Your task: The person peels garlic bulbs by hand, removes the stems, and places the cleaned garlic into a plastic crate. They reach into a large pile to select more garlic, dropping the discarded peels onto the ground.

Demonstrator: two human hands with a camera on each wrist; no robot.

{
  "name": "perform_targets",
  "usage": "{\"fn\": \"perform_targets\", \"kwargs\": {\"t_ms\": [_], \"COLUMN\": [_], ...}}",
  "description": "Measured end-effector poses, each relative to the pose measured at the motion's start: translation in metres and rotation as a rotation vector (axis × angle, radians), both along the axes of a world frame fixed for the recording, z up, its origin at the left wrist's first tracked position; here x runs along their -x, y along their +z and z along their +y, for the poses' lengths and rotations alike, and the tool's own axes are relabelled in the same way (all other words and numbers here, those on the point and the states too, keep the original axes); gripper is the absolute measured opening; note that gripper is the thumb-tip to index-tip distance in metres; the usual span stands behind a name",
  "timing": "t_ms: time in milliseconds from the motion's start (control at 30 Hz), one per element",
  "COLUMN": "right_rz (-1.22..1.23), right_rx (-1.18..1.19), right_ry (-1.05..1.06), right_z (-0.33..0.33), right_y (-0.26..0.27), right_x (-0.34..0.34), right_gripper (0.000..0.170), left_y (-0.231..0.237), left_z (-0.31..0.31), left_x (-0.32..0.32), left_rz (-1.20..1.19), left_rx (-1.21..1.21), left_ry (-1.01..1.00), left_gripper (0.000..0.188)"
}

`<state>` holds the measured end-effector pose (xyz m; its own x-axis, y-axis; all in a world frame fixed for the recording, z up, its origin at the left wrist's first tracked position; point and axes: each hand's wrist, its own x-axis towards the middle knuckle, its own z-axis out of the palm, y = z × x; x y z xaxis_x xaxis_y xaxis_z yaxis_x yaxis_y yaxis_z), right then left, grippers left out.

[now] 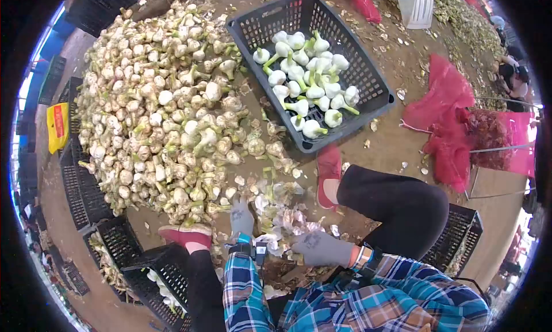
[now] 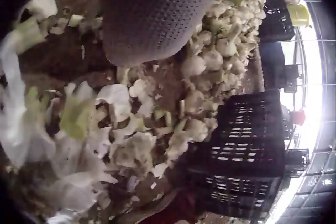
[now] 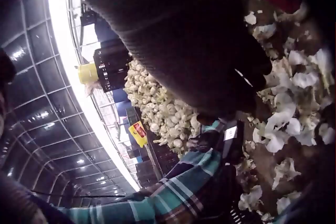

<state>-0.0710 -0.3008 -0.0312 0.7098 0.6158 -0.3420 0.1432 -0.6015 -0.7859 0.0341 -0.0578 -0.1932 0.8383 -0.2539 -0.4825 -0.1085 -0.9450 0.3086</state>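
My left hand (image 1: 242, 218), in a grey knit glove, reaches to the near edge of the heap of untrimmed garlic (image 1: 167, 108). Its fingers look loosely extended beside a few bulbs; the left wrist view shows only part of the glove (image 2: 152, 14). Lower right, my gloved right hand (image 1: 323, 248) is curled above the litter of peeled garlic skins (image 1: 290, 220). At its dark outline in the right wrist view a thin, shiny, blade-like thing (image 3: 244, 78) catches light; the rest of it is hidden. Clean white garlic bulbs (image 1: 313, 73) with short green stems lie in a black crate ahead.
The perforated black crate (image 1: 368, 110) stands beyond my feet. More black crates sit at lower left (image 1: 155, 274) and right of my knee (image 1: 460, 237). Red mesh sacks (image 1: 443, 119) lie to the right. My red shoes (image 1: 329, 171) flank the skins.
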Motion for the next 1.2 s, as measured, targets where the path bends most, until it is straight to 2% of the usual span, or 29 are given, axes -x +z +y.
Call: {"fn": "perform_targets", "kwargs": {"t_ms": [33,67,133,200,233,267,300,333,367,433,467,500,567,633,700,800,900,933,1000,1133,1200], "right_rz": [0.108,0.11,0.124,0.094,0.072,0.064,0.059,0.053,0.042,0.573,0.561,0.55,0.722,0.671,0.622,0.555,0.508,0.58,0.655,0.553,0.502], "right_rx": [0.067,0.07,-0.04,-0.079,-0.117,-0.126,-0.158,-0.191,-0.2,-0.533,-0.649,-0.658,-0.787,-0.776,-0.76,-0.787,-0.712,-0.716,-0.719,-0.714,-0.68], "right_ry": [0.033,0.036,-0.11,-0.159,-0.215,-0.213,-0.342,-0.47,-0.468,-0.883,-0.947,-0.944,-0.998,-0.974,-0.95,-0.919,-0.923,-0.925,-0.927,-0.896,-0.884], "right_z": [0.001,0.003,0.004,0.006,0.008,0.01,0.01,0.011,0.012,0.016,0.016,0.017,0.016,0.014,0.011,0.01,0.01,0.007,0.005,0.004,0.002], "right_y": [0.006,0.008,0.011,0.003,0.002,0.004,0.008,0.012,0.02,0.043,0.054,0.056,0.052,0.052,0.059,0.073,0.07,0.072,0.074,0.078,0.082], "right_x": [-0.007,-0.009,-0.013,-0.011,-0.008,-0.008,-0.012,-0.016,-0.021,-0.031,-0.03,-0.028,-0.025,-0.021,-0.02,-0.021,-0.022,-0.023,-0.024,-0.025,-0.026], "right_gripper": [0.042,0.042,0.044,0.048,0.051,0.051,0.049,0.047,0.047,0.041,0.024,0.024,0.011,0.009,0.01,0.016,0.019,0.019,0.02,0.024,0.026], "left_y": [-0.001,0.001,0.01,0.029,0.05,0.08,0.111,0.139,0.165,0.201,0.204,0.208,0.215,0.227,0.23,0.237,0.237,0.239,0.243,0.24,0.242], "left_z": [-0.001,0.0,-0.001,-0.004,-0.008,-0.015,-0.021,-0.026,-0.034,-0.049,-0.05,-0.052,-0.059,-0.065,-0.067,-0.075,-0.074,-0.073,-0.073,-0.073,-0.075], "left_x": [0.001,0.002,0.004,0.017,0.019,0.02,0.022,0.026,0.032,0.047,0.055,0.064,0.08,0.091,0.099,0.104,0.103,0.102,0.102,0.102,0.101], "left_rz": [0.007,0.058,0.098,0.007,-0.003,0.181,0.37,0.405,0.391,0.217,0.135,0.124,-0.153,-0.178,-0.343,-0.39,-0.445,-0.445,-0.254,-0.284,-0.359], "left_rx": [0.004,0.022,0.039,0.361,0.356,0.664,0.973,1.053,1.053,1.044,1.067,1.069,0.89,0.867,0.827,0.825,0.765,0.763,0.833,0.806,0.81], "left_ry": [0.0,0.032,0.072,0.343,0.342,0.614,0.881,0.908,0.903,0.836,0.729,0.72,0.472,0.487,0.337,0.296,0.237,0.238,0.396,0.355,0.26], "left_gripper": [0.049,0.048,0.048,0.047,0.047,0.045,0.044,0.04,0.04,0.038,0.04,0.04,0.045,0.049,0.05,0.05,0.049,0.049,0.048,0.049,0.05]}}
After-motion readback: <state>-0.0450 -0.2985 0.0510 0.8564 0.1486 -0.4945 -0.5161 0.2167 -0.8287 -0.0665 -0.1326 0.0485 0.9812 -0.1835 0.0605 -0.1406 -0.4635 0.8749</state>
